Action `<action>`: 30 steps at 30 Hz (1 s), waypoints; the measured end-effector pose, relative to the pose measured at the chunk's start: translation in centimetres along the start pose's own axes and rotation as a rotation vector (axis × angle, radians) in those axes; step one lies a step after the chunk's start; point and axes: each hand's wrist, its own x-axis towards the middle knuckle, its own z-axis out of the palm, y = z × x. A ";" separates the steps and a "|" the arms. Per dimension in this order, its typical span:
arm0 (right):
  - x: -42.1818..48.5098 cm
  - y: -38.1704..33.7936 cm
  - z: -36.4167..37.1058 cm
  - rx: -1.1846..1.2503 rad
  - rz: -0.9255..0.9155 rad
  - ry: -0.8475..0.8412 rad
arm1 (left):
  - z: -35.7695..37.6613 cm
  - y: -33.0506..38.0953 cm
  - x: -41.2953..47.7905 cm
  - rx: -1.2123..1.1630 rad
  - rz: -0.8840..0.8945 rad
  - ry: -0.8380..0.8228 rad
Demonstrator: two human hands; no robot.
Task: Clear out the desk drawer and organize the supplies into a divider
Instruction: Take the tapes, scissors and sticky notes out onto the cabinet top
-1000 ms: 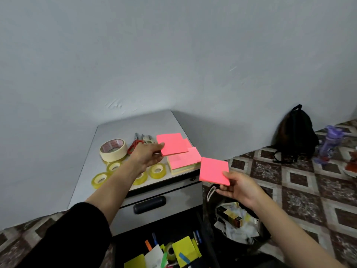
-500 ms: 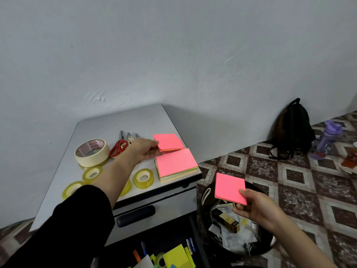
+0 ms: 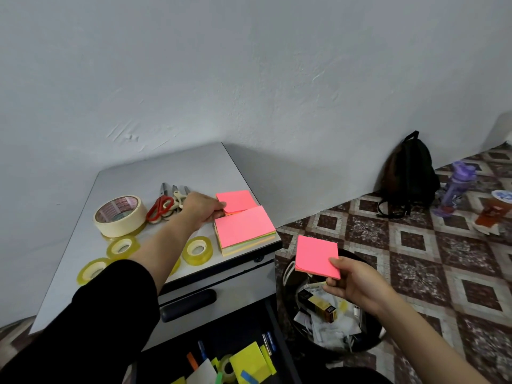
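On the worktop [image 3: 171, 173], L hand [image 3: 201, 207] pinches the near corner of a small pink pad [image 3: 239, 199], just behind a big pad stack [image 3: 243, 228]. R hand [image 3: 354, 284] holds a second pink pad [image 3: 315, 254] in the air over the bin [image 3: 374, 339]. Tape rolls [image 3: 198, 250] & scissors [image 3: 159, 207] lie by the L arm. The open drawer [image 3: 278, 325] below has yellow pads [image 3: 248, 363] & pens [image 3: 202, 350].

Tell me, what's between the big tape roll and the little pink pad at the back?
Head view: red and cream scissors lie between the tape roll and pink pad, plus the left hand holding that pad.
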 end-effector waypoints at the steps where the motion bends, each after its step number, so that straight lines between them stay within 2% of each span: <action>1: 0.0 -0.1 0.2 -0.008 -0.007 -0.005 | 0.1 0.0 -0.1 0.017 0.014 0.000; 10: 0.4 -4.4 3.0 0.037 -0.162 -0.058 | -1.8 -0.3 -0.7 0.133 0.132 0.017; 16: 3.3 -8.1 9.2 -0.115 -0.359 0.068 | -4.4 -1.1 -3.2 0.054 0.194 0.010; 23: 8.5 -8.0 14.1 -0.430 -0.319 0.088 | -6.8 -1.7 -5.6 0.034 0.207 -0.018; 30: 11.1 -7.0 15.4 -0.608 -0.291 0.122 | -7.5 -2.1 -5.5 0.031 0.212 -0.068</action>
